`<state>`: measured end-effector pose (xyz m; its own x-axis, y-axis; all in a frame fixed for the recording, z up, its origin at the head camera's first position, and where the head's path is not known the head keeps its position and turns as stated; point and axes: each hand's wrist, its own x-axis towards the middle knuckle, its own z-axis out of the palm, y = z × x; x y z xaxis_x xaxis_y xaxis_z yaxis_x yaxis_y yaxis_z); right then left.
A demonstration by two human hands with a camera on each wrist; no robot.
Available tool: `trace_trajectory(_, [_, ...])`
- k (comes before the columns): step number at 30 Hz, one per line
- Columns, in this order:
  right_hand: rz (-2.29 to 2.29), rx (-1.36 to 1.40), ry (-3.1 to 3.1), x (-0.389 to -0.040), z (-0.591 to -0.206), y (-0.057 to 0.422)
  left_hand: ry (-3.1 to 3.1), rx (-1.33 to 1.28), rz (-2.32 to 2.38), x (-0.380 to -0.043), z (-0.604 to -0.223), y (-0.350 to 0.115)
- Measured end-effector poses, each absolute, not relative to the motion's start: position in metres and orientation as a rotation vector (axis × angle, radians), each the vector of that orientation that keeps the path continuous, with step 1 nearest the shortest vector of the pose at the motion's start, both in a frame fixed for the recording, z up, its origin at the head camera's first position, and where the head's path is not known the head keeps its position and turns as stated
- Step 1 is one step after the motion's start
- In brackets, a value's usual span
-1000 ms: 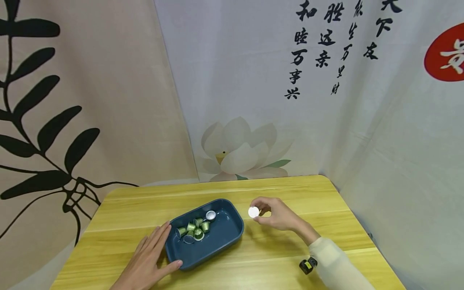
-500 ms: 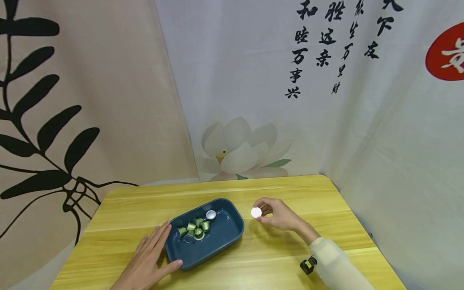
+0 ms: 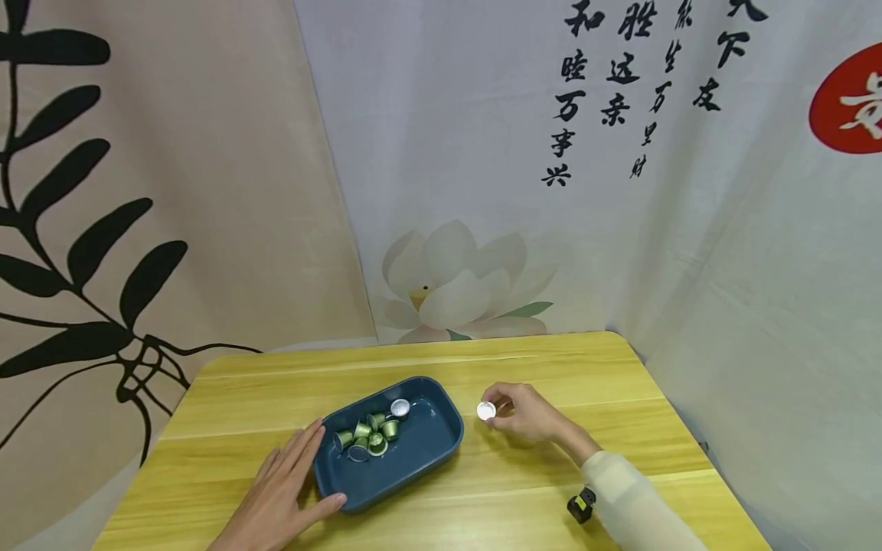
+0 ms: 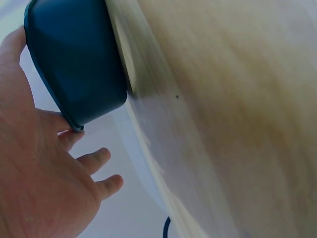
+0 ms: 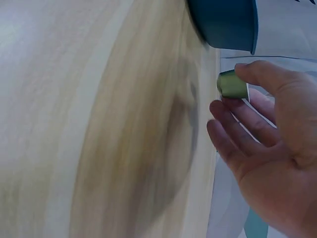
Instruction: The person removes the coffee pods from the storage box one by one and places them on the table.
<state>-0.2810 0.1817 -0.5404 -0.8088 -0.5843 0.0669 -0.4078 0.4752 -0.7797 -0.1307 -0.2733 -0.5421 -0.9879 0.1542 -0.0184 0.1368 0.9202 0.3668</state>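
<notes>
My right hand (image 3: pixel 532 413) pinches a green coffee capsule (image 5: pixel 233 85) between thumb and fingertips, its round white face (image 3: pixel 485 411) turned toward the head camera. The capsule is in the air above the table, just right of a dark blue rectangular tray (image 3: pixel 420 459). At the tray's near left end, my left hand (image 3: pixel 279 490) rests with fairly straight, spread fingers, thumb and fingers touching the rim. Inside the tray, several green capsules (image 3: pixel 377 444) lie heaped toward the left. One with its silver lid (image 3: pixel 400 408) upward sits near the back wall.
The wooden table (image 3: pixel 551 360) carries the tray near its middle. A small black and yellow device (image 3: pixel 582 505) is at the right sleeve cuff. Behind the table hangs a printed cloth (image 3: pixel 448 153), with more cloth along the right side.
My right hand with the capsule first shifts slightly right, then dips a little lower, and the capsule's white face tilts. The left hand and tray stay put.
</notes>
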Motion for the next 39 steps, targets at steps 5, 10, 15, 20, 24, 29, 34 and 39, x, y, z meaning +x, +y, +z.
trace_trajectory(5, [-1.196,-0.837,2.552,-0.283,-0.545,0.180,3.043,0.235,0.564,-0.131,-0.543,-0.274])
trace_trajectory(10, [-1.168,-0.810,2.574,-0.283,-0.548,0.178,3.048,0.238,0.563,-0.131,-0.543,-0.274])
trace_trajectory(15, [-1.126,-0.805,2.603,-0.282,-0.551,0.176,3.042,0.239,0.567,-0.131,-0.543,-0.275])
trace_trajectory(20, [-1.081,-0.794,2.618,-0.283,-0.553,0.174,3.022,0.234,0.574,-0.131,-0.543,-0.275])
trace_trajectory(24, [-1.075,-0.801,2.625,-0.284,-0.554,0.174,3.017,0.231,0.589,-0.131,-0.543,-0.275])
trace_trajectory(29, [-1.080,-0.814,2.618,-0.285,-0.553,0.174,3.040,0.238,0.586,-0.131,-0.543,-0.275])
trace_trajectory(34, [-1.079,-0.816,2.609,-0.285,-0.553,0.175,3.044,0.243,0.590,-0.131,-0.542,-0.275])
trace_trajectory(39, [-1.071,-0.806,2.607,-0.284,-0.553,0.175,3.030,0.240,0.603,-0.131,-0.542,-0.275])
